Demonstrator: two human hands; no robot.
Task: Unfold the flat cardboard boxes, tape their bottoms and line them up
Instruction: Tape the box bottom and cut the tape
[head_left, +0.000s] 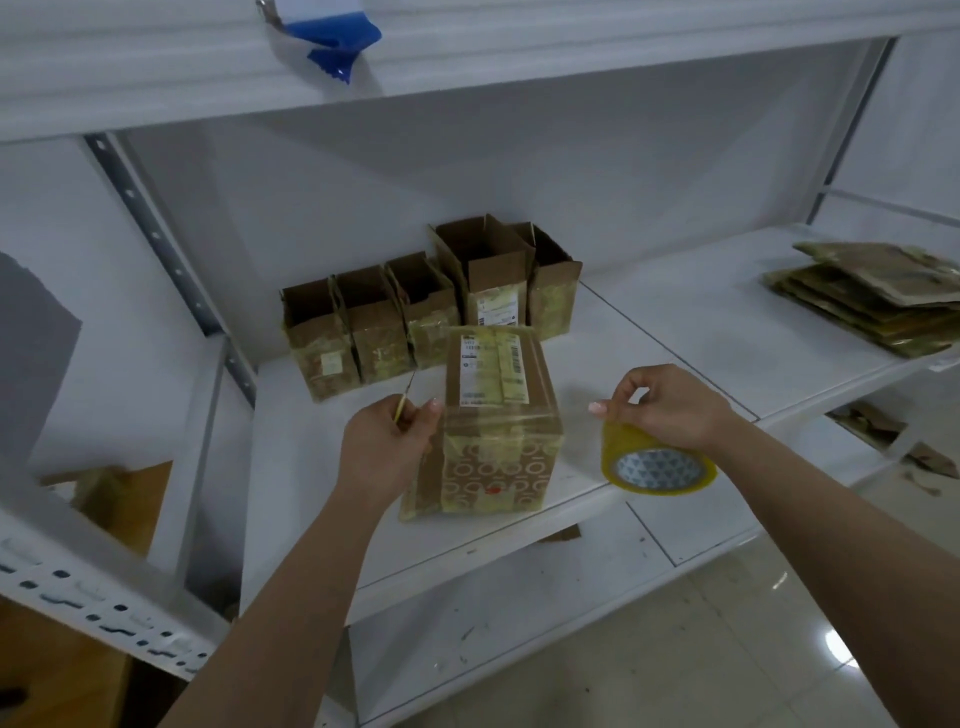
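Observation:
A cardboard box (493, 415) stands upside down near the shelf's front edge, its bottom flaps covered by clear tape and a shipping label. My left hand (387, 441) rests against its left side and grips a thin yellow-handled cutter (404, 397). My right hand (670, 405) pinches the roll of yellowish tape (657, 462), which hangs just right of the box. Behind the box, several opened boxes (426, 306) stand in a row. A stack of flat boxes (872, 296) lies at the right.
The white shelf board (675, 343) carries everything; its front edge runs right under the box. A grey perforated upright (156, 234) stands at the left. Cardboard scraps (883, 441) lie on a lower level at the right. A blue item (337, 41) sits on the upper shelf.

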